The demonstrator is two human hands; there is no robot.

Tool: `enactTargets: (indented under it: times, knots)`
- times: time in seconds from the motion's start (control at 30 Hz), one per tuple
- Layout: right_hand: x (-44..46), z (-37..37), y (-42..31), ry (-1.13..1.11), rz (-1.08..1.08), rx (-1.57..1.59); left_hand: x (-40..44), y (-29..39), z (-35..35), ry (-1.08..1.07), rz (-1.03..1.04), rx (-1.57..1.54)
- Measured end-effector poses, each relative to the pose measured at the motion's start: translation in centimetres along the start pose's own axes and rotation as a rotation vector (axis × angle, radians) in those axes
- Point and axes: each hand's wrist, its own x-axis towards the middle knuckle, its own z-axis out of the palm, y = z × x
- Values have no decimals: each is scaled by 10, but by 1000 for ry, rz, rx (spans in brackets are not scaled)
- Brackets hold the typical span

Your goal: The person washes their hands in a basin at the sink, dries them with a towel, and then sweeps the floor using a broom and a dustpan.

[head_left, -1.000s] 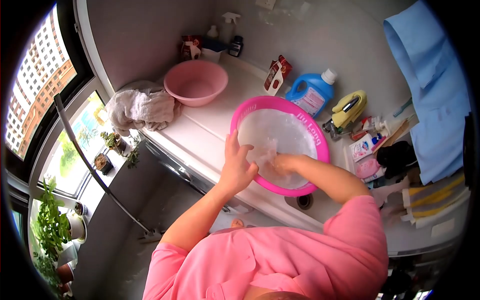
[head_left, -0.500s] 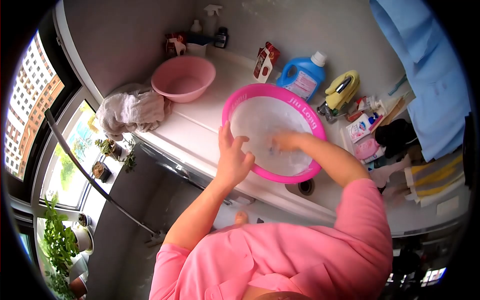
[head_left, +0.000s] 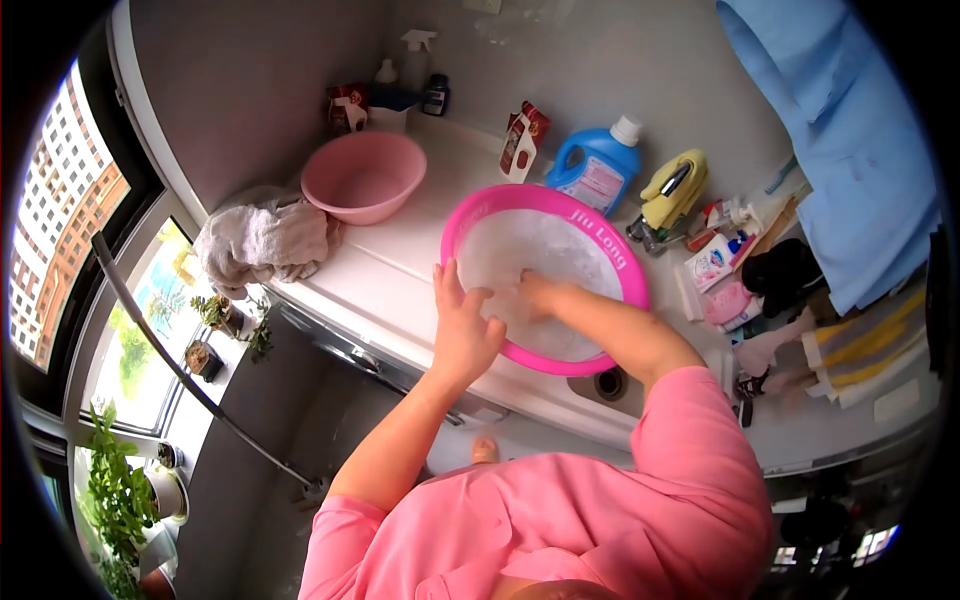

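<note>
Partly underwater, the right hand (head_left: pixel 538 294)

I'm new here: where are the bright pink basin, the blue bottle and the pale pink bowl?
Bright pink basin (head_left: pixel 520 196): head view, far rim.
Blue bottle (head_left: pixel 596 180): head view, label.
Pale pink bowl (head_left: pixel 363 172): head view, bare inside.
</note>
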Motion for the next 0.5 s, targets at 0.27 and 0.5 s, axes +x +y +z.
enactTargets:
  times: [0.27,0.5]
  knots:
    - [-11,40,48,189,-167,405,-2,-1,-1,-5,2,-10]
    - [-15,53,15,527,-539,-34,-1,-4,-2,6,28,-20]
